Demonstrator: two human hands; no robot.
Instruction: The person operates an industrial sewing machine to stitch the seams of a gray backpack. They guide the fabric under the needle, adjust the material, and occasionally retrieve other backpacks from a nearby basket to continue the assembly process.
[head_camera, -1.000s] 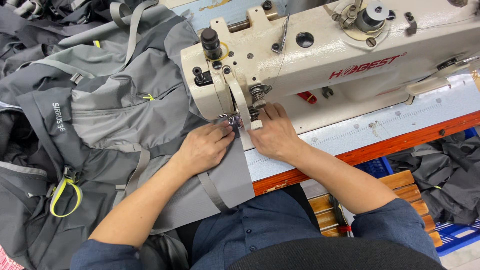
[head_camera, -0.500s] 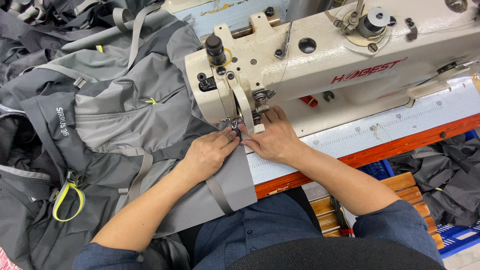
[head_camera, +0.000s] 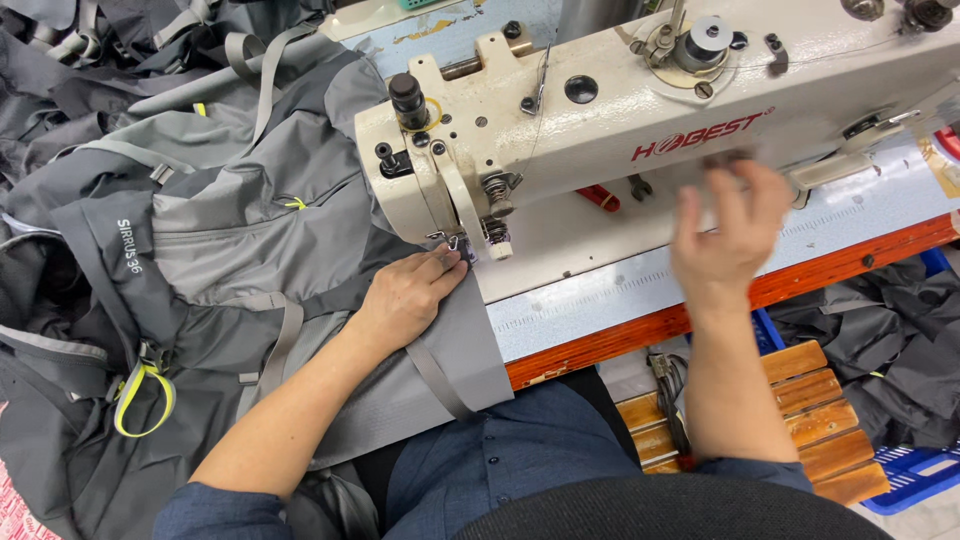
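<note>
**One hand on the fabric, the other raised by the machine**

The left hand (head_camera: 405, 300) lies flat on the grey backpack panel (head_camera: 300, 250), fingertips pressing the cloth just beside the presser foot (head_camera: 455, 243) of the cream industrial sewing machine (head_camera: 640, 120). It grips nothing; the palm simply pins the fabric down. A grey webbing strap (head_camera: 435, 375) runs across the panel's near edge. The right hand (head_camera: 725, 235) hovers blurred and empty above the table (head_camera: 700, 270), fingers spread wide, near the machine's body. More dark fabric (head_camera: 880, 330) hangs at the right.
</note>
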